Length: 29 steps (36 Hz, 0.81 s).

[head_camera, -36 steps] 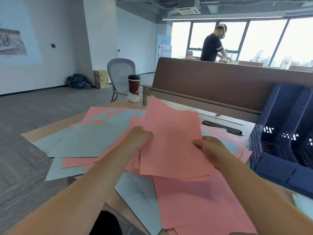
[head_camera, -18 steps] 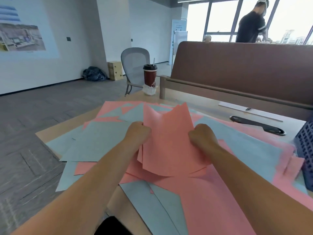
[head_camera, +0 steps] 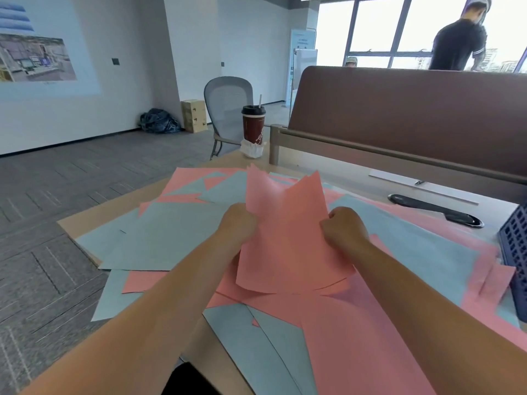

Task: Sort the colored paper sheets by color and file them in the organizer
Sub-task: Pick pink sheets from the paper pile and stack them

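- Blue sheets: loose on the table, left of the pink sheaf. Some overhang the table edge, and a nudge could slide them off.
- Left hand: clamped on the sheaf's left edge.
- Pink sheaf: raised over the mixed pile, top corners fanned and uneven. A harder squeeze might buckle it or shed a sheet.
- Right hand: apart from the left hand, gripping the sheaf's right edge.
- Organizer: far right of the sheaf. Ragged edges may snag going in.

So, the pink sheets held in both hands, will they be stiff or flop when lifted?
Probably floppy: the pink sheets bow between the left hand and right hand. Likely slippery too, since their top corners fan unevenly.
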Motion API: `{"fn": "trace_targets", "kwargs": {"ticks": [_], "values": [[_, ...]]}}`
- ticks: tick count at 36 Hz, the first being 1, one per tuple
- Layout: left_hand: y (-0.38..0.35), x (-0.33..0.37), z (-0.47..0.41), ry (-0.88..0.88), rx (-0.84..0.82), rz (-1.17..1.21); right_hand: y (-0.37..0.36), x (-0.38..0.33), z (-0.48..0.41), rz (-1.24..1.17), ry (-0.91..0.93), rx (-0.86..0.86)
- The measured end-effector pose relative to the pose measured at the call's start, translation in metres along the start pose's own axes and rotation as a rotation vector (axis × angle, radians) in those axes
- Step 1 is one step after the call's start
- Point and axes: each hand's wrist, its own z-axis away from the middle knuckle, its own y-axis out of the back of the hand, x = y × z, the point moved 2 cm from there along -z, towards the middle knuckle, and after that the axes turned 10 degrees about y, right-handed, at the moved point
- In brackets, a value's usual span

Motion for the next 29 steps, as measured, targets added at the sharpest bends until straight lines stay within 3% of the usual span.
{"fn": "trace_targets", "kwargs": {"ticks": [9, 13, 19, 29], "values": [[0.013, 0.017, 0.017, -0.095, 0.021, 0.133, 0.020, 0.007, 0.007, -0.183, -0.019, 0.062], [0.019, 0.018, 0.027, -0.009, 0.024, 0.155, 0.035, 0.010, 0.018, -0.264, -0.073, 0.035], [0.014, 0.006, 0.059, 0.014, -0.002, 0.062, 0.055, 0.019, 0.051, -0.157, -0.029, -0.037], [-0.010, -0.005, 0.137, 0.013, -0.099, -0.011, 0.095, 0.045, 0.121, -0.030, -0.035, 0.025]]}}
